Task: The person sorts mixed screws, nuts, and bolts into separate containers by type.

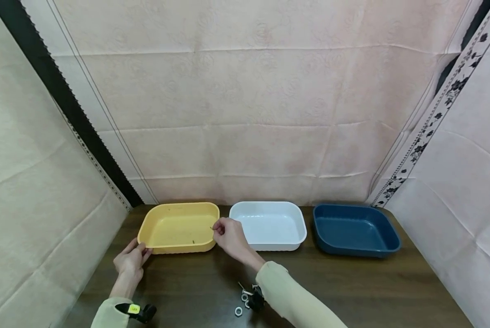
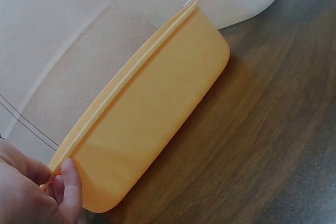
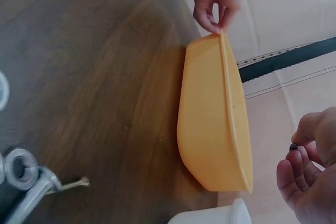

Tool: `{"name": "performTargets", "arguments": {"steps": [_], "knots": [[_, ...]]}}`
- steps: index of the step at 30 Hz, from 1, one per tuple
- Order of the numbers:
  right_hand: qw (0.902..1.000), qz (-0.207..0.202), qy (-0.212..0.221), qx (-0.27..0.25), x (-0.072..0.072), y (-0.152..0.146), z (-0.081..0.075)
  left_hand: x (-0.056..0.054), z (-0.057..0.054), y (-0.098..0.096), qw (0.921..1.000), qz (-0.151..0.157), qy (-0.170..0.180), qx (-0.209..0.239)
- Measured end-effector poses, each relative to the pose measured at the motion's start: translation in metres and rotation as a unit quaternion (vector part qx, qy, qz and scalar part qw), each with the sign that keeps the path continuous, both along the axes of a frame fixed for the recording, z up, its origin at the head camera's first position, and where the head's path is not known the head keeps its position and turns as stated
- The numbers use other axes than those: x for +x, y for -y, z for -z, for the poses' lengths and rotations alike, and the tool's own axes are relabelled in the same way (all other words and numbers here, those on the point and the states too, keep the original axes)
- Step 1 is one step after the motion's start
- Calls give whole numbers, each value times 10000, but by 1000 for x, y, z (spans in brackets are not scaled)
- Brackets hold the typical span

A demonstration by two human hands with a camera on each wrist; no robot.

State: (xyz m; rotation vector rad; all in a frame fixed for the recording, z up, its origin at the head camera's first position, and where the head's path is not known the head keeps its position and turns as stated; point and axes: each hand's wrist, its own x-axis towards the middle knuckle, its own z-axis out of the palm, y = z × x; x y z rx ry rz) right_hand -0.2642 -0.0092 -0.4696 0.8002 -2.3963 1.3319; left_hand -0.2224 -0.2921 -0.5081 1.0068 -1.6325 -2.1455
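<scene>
The yellow tray (image 1: pixel 179 228) stands at the left of the table, with a small dark piece (image 1: pixel 193 241) lying inside near its front wall. My left hand (image 1: pixel 131 260) pinches the rim at the front left corner, thumb and fingers on either side in the left wrist view. Above the tray's right end, my right hand (image 1: pixel 229 233) pinches a small dark screw (image 3: pixel 293 147) between thumb and fingertips. Only its dark round end shows clearly in the right wrist view; the fingers hide the rest.
A white tray (image 1: pixel 268 225) and a blue tray (image 1: pixel 355 230) stand to the right in the same row. Several metal nuts (image 1: pixel 238 311), a bolt (image 3: pixel 34 195) and a thin brass-coloured screw (image 3: pixel 73 184) lie near the front. Cloth (image 1: pixel 245 114) hangs behind the table.
</scene>
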Motion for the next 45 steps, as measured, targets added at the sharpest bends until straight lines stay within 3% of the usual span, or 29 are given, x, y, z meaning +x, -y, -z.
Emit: {"name": "performTargets", "arguments": {"steps": [19,31,45], "knots": [[9966,198,470,645,-21,36,11,3,-1,-2,9999,16,-102,42],[9969,170,287,709,-25,51,16,3,0,-1,9998,17,-158,-83],[9960,252,378,765,-30,58,20,1,2,0,9998,-32,-170,-49]]}}
